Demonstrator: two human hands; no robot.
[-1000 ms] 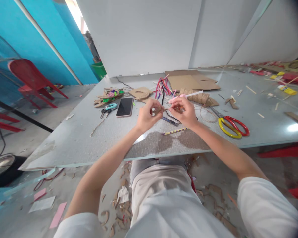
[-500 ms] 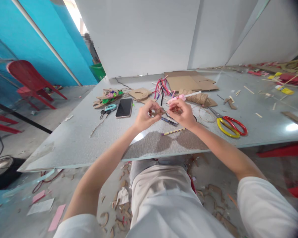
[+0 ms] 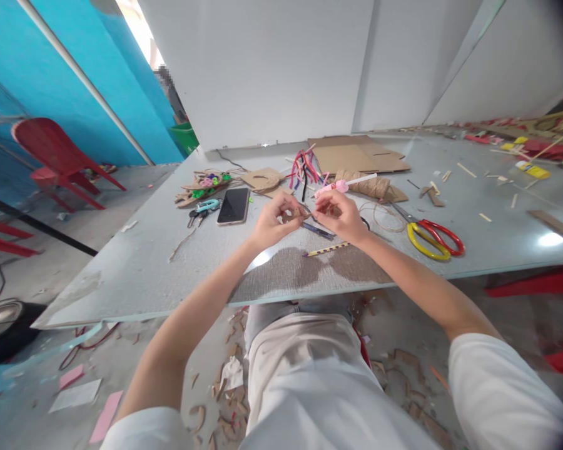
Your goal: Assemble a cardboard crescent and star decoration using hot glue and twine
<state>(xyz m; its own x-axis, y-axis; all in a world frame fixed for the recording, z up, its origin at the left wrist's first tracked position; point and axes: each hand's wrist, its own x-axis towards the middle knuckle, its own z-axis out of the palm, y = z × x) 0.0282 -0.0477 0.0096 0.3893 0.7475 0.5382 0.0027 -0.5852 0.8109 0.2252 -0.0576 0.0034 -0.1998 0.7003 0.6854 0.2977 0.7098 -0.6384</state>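
Above the table, my left hand [image 3: 276,220] pinches a small brown piece [image 3: 288,217] that looks like cardboard, partly hidden by the fingers. My right hand [image 3: 340,215] is closed just beside it, fingertips almost meeting those of the left; what it pinches is too small to make out. Below the hands lie a dark blue pen-like tool [image 3: 318,230] and a yellow pencil with dark spots [image 3: 327,250]. A pink glue gun-like object with a white stick [image 3: 340,187] lies just behind the right hand, beside a roll of brown twine [image 3: 368,185].
Scissors with red and yellow handles [image 3: 434,239] lie to the right. A phone [image 3: 233,206] and keys [image 3: 197,215] are on the left. Pipe cleaners [image 3: 304,167] and cardboard sheets [image 3: 356,154] lie at the back. Scraps [image 3: 232,373] litter the floor beneath the table edge.
Both hands stay close together in nearly the same place, with only slight finger movement. The view has shifted a little.
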